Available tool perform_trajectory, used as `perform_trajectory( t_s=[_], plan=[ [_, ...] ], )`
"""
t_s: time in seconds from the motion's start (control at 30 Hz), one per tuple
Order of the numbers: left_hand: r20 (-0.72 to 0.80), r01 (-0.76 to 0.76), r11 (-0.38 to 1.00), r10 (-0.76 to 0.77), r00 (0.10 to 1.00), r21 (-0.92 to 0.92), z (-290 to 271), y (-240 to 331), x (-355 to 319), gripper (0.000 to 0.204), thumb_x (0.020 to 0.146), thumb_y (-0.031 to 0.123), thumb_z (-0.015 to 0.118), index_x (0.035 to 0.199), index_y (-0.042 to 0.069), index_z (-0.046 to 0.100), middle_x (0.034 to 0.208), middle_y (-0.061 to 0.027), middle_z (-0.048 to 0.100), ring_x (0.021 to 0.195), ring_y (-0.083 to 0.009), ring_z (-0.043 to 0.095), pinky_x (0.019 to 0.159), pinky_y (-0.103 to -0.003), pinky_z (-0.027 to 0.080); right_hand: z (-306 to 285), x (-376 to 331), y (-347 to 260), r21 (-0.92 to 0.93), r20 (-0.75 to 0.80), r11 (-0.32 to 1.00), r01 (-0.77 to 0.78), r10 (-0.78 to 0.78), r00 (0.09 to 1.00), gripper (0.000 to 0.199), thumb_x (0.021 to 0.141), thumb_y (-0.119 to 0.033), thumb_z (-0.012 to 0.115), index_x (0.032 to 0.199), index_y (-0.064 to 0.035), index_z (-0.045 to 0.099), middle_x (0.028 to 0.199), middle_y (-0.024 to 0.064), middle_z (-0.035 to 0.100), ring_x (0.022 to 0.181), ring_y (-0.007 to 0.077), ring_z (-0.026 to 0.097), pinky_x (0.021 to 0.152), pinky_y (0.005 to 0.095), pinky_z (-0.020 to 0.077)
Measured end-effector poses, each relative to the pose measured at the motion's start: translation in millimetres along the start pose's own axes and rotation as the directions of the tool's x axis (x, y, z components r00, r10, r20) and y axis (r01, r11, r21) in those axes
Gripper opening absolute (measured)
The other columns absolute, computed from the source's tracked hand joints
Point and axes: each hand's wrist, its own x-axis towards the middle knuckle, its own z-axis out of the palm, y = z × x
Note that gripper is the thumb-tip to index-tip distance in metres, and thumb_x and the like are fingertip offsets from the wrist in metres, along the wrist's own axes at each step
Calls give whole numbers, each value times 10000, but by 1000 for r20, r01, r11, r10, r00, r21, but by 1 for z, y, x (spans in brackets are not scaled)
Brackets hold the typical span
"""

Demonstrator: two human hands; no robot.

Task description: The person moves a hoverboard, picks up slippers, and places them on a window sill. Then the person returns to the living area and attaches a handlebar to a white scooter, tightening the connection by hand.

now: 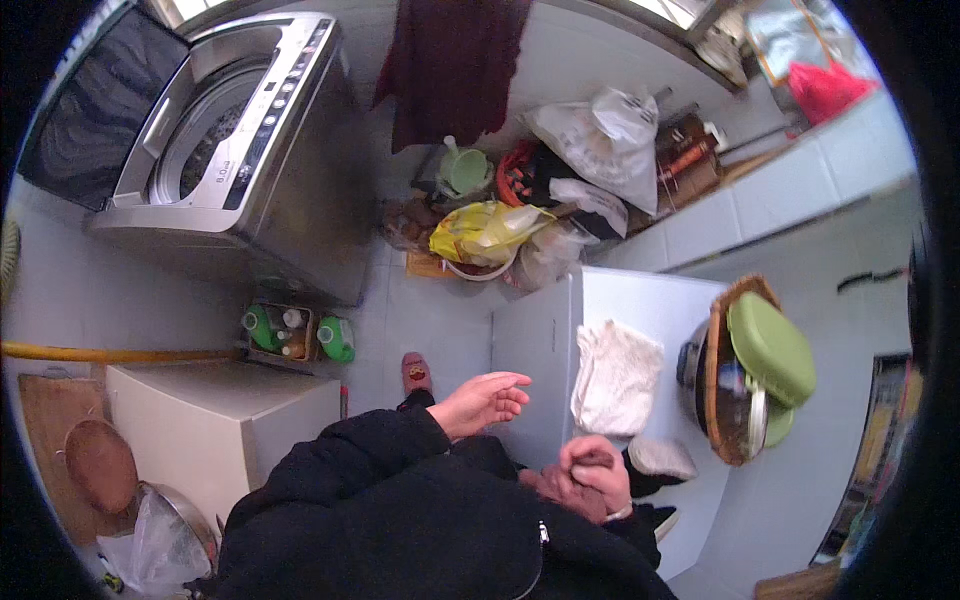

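My left hand (pixel 483 403) is held out in front of me with its fingers loosely curled and apart, and nothing lies in it. My right hand (pixel 598 478) is closed round a crumpled brownish-pink cloth (pixel 552 486), close to my body beside the white cabinet-like appliance (pixel 535 345). Part of the cloth is hidden by the fingers. A folded white towel (pixel 618 378) lies on the appliance's top, just beyond my right hand. Next to that hand is a dark thing with a pale, fuzzy end (pixel 662 458); its kind is unclear.
A wicker basket (pixel 715 380) with a green plastic container (pixel 772 350) stands on the appliance. At the far left is a washing machine (pixel 290 150), lid raised. Bags, including a yellow one (pixel 480 232), crowd the far floor. Green bottles (pixel 336 338) stand near a low white cabinet (pixel 190 410).
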Motion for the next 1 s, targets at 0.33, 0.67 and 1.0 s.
perform_trajectory(
  t_s=[0.33,0.67,1.0],
  plan=[
    [-625,-320,937,166,763,-141,-107,70,23,232,887,196,531,1062,44,546,904,-79,603,805,-169,575,729,-278,476,-6,269,97,-53,-193,961,-270,256,947,125,807,-85,595,900,-2,593,873,78,612,806,159,565,756,256,445],
    [-866,-141,985,155,476,99,-164,97,46,263,895,228,505,1122,98,536,1067,-30,575,994,-145,518,809,-309,420,-92,438,230,-307,-573,787,-535,296,764,330,798,-331,638,863,-9,671,878,124,665,798,190,596,747,330,438],
    [-813,65,997,-11,582,33,-283,94,157,345,886,251,536,1191,100,488,1110,-23,551,991,-139,529,828,-286,403,-236,537,281,-839,-545,-72,-540,94,833,325,804,-303,584,932,-10,642,920,136,649,846,238,608,752,353,458]
  ],
)
